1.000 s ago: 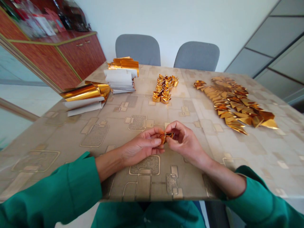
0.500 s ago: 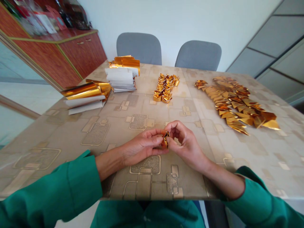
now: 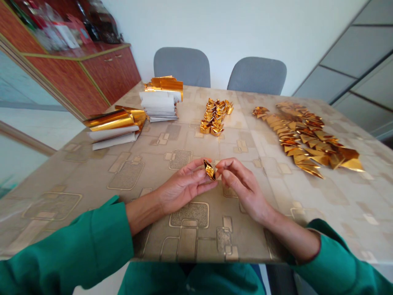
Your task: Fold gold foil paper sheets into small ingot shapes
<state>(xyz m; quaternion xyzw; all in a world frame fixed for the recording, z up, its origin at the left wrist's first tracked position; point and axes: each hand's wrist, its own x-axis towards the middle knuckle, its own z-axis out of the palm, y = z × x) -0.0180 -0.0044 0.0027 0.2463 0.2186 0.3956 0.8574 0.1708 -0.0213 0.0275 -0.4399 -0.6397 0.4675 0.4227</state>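
Observation:
A small folded piece of gold foil (image 3: 209,170) sits pinched in the fingers of my left hand (image 3: 184,187), tilted with its point toward the table. My right hand (image 3: 242,184) is curled just beside it, fingertips at or very near the foil's right edge, and seems to hold nothing. Both hands hover above the patterned table cover (image 3: 73,172). Farther off lie a heap of folded gold ingot shapes (image 3: 213,119) and a long spread of gold foil triangles (image 3: 302,139).
Two stacks of gold-backed paper sheets (image 3: 112,127) (image 3: 159,100) stand at the table's far left. Two grey chairs (image 3: 181,67) (image 3: 257,76) stand beyond the far edge. A red wooden cabinet (image 3: 107,76) stands to the left, with items on top.
The foil piece has turned and now shows its long gold shape in my left fingers. My right hand has drawn slightly away from it, and the view has shifted a little.

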